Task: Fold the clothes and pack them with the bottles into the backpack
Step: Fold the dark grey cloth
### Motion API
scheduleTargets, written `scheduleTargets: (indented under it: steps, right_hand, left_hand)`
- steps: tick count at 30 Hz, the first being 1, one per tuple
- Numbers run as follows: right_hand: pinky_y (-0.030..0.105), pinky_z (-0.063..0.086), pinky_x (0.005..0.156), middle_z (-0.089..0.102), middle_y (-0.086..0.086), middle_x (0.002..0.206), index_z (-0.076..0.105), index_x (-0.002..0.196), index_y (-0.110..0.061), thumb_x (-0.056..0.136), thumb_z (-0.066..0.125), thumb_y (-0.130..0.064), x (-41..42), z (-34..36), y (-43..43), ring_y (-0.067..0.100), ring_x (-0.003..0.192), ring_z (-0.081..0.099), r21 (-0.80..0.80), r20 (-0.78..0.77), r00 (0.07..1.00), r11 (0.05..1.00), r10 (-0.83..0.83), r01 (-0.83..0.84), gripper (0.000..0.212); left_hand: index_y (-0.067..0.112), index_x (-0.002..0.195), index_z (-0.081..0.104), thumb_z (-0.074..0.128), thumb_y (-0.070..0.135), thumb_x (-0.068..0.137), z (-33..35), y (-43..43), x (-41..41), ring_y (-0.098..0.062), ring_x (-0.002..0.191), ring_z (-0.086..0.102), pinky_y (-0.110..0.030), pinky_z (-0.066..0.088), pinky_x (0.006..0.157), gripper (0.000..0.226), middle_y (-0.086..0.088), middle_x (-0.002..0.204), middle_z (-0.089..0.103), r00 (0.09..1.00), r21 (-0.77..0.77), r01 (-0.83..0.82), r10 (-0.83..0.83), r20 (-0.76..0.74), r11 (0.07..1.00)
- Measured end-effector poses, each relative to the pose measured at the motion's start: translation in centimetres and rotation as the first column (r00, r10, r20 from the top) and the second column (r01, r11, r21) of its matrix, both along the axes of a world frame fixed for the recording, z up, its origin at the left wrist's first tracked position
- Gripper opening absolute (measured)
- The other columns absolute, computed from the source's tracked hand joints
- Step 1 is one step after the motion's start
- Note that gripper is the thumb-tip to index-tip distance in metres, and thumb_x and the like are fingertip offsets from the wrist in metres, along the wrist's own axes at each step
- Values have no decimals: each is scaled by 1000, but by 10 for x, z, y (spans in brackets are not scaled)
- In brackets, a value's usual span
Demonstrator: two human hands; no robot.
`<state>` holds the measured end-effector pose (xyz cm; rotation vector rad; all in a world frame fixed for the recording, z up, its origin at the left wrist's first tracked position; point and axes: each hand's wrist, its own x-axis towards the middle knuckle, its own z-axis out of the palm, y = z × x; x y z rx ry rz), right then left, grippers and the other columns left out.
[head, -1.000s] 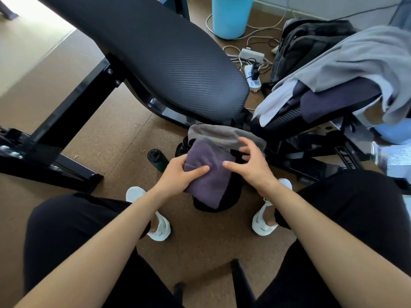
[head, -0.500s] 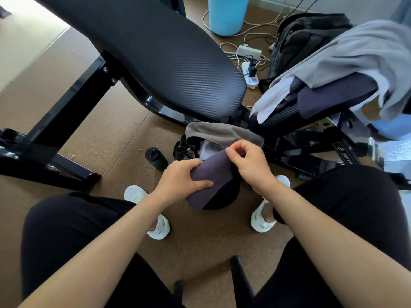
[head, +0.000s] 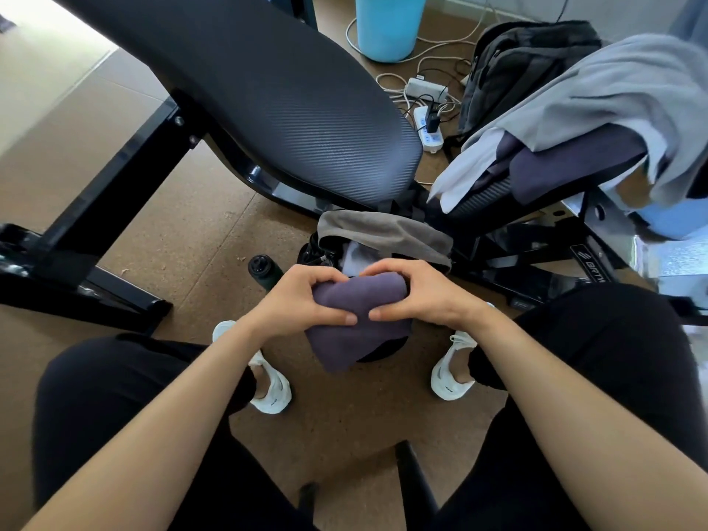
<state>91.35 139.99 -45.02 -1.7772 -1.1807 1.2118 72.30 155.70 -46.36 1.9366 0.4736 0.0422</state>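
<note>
A folded purple garment (head: 356, 323) is held over the open black backpack (head: 314, 251) on the floor between my feet. My left hand (head: 302, 297) grips its left side and my right hand (head: 417, 293) grips its right side, thumbs nearly touching on top. A grey cloth (head: 383, 231) lies across the backpack's far rim, with something white (head: 356, 258) inside. A dark green bottle (head: 264, 270) stands on the floor just left of the backpack. More clothes, grey (head: 613, 101), white and dark purple (head: 567, 162), are piled on the bench seat at right.
A black padded workout bench (head: 268, 90) rises ahead, its frame (head: 95, 231) running left. A second dark backpack (head: 528, 67), power strips with cables (head: 429, 120) and a blue bin (head: 387, 24) sit behind. My white shoes (head: 268, 389) flank the backpack.
Both hands have regripped the purple garment, bunching it into a tighter bundle over the backpack; the right hand moved from its top edge to its right side.
</note>
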Motion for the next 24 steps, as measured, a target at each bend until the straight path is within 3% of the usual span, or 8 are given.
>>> scheduleTargets:
  steps: [2,4,8,11,13,18,21,24]
  right_hand:
    - [25,55,86,78,-8,102,75,108,-21,79,88,-14,2,1,-2,4,99,71,-11,-152,987,999,-51,50,33]
    - [27,57,88,79,-3,106,75,110,-19,85,82,-12,3,0,-3,11,103,73,-30,-269,959,996,-94,89,27]
    - [38,56,98,76,6,116,71,118,-15,93,72,-16,1,-9,-1,22,111,71,-60,-453,868,978,-204,199,26]
    - [38,55,97,75,7,116,70,118,-15,88,71,-21,-2,-11,1,21,109,70,-61,-564,775,951,-285,305,32]
    - [34,56,93,75,7,115,68,120,-12,89,68,-20,-3,-12,3,20,106,70,-56,-608,725,929,-322,366,33]
    - [30,58,88,75,8,114,66,123,-8,99,61,-12,0,-11,5,19,105,71,-71,-619,684,895,-385,440,25]
    - [43,57,96,74,8,122,65,128,-13,92,72,-17,6,-8,1,25,114,69,-108,-567,740,923,-362,369,37]
    - [43,61,76,75,5,116,62,130,-17,88,76,-6,8,-3,-2,26,105,73,-152,-515,789,941,-336,302,46]
  left_hand:
    - [19,97,77,95,15,67,3,3,-1,-6,90,71,-23,55,82,36,4,94,78,993,-97,-111,113,20,989]
    - [15,95,77,97,13,64,4,4,-2,-10,89,71,-26,57,81,37,1,92,78,967,-194,-243,252,26,950]
    - [12,103,75,91,31,58,1,2,2,-18,90,72,-27,58,80,52,-6,95,78,867,-514,-440,497,-31,736]
    - [2,124,68,87,40,63,0,0,2,-28,106,70,-38,55,96,74,-16,116,73,847,-690,-440,522,-104,575]
    - [4,126,67,93,41,60,0,-5,2,-29,113,70,-40,55,96,81,-16,124,72,876,-749,-403,457,-152,525]
    - [6,129,65,82,18,81,1,-11,6,-29,121,67,-40,52,99,52,-12,124,73,897,-703,-415,387,-213,577]
    - [14,130,64,75,18,90,7,-8,7,-24,116,70,-39,55,97,42,-7,121,75,889,-631,-442,407,-211,638]
    - [21,134,60,73,16,92,8,-5,6,-20,113,71,-35,58,91,44,-2,121,75,895,-583,-435,399,-198,687]
